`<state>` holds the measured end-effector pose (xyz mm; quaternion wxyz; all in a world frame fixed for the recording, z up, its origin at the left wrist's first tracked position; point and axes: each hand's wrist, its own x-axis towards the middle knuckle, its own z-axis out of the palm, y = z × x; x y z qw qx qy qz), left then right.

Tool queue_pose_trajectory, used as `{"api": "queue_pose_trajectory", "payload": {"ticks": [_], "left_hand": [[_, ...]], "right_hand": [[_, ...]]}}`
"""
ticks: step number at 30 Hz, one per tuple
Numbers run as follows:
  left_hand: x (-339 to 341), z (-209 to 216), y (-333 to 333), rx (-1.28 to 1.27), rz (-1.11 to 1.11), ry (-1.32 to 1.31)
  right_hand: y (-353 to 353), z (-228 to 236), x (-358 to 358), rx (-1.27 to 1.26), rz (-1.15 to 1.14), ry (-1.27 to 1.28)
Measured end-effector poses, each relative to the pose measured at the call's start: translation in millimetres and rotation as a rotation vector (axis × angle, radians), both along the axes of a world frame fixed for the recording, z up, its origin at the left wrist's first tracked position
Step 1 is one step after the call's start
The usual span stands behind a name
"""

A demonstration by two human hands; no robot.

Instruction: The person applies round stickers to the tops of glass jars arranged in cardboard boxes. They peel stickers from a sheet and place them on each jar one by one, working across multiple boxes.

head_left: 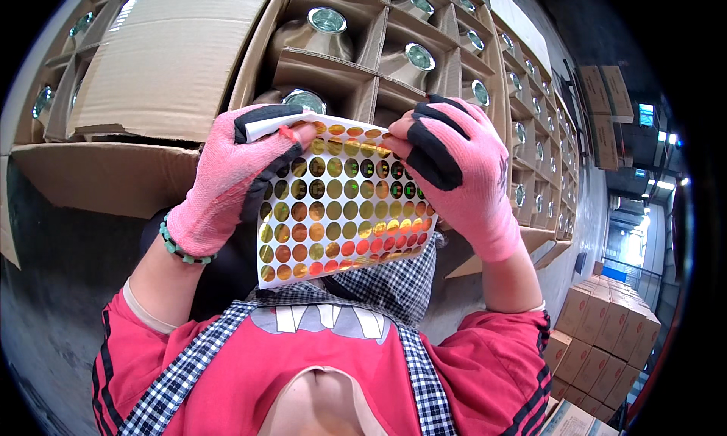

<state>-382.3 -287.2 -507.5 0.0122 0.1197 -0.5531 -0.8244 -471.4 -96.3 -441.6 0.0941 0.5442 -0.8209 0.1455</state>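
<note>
Between my hands hangs a white sheet of round, shiny gold-and-rainbow stickers (pixel 341 201), tilted in front of my chest. My left hand (pixel 235 167), in a pink glove with black fingers, grips its upper left edge, where a white strip is folded over. The thumb tip is bare. At the upper right edge, my right hand (pixel 460 163) in a matching glove pinches the sheet with bent fingers; whether a single sticker is between the fingertips cannot be made out. Just beyond the sheet, silvery flasks with greenish glass mouths (pixel 328 21) stand in a divided carton (pixel 314 68).
More open cartons of flasks (pixel 522 133) run along the right. A cardboard flap (pixel 170 53) covers part of the carton at left. Stacked closed boxes (pixel 606 322) stand at far right on the grey floor (pixel 60 315).
</note>
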Motion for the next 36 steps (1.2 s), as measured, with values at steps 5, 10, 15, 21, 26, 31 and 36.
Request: {"api": "queue_pose_trajectory", "payload": {"ticks": [5, 10, 15, 21, 26, 31, 36], "left_hand": [[-2.0, -1.8, -0.6, -0.018, -0.001, -0.022], [-1.4, 1.2, -0.7, -0.020, 0.005, -0.003], [-1.8, 1.5, -1.6, 0.038, -0.022, 0.010], [-1.8, 2.4, -1.1, -0.007, -0.007, 0.006], [-4.0, -0.5, -1.4, -0.004, -0.146, -0.014], [-3.8, -3.1, -3.2, 0.030, -0.147, 0.025], [-2.9, -4.8, -4.1, 0.065, -0.145, 0.031]], "right_hand": [[-2.6, -2.8, 1.1, -0.035, -0.001, 0.066], [-2.1, -5.6, 1.3, -0.048, 0.022, 0.144], [1.8, -5.9, 2.9, -0.012, 0.037, 0.181], [1.5, -1.5, -17.0, -0.270, 0.034, -0.297], [8.0, -13.5, -111.8, -0.249, -0.301, -0.665], [-12.2, -59.3, -153.0, 0.362, -0.310, -0.320], [-26.5, -80.1, -156.1, 0.611, -0.320, 0.135]]}}
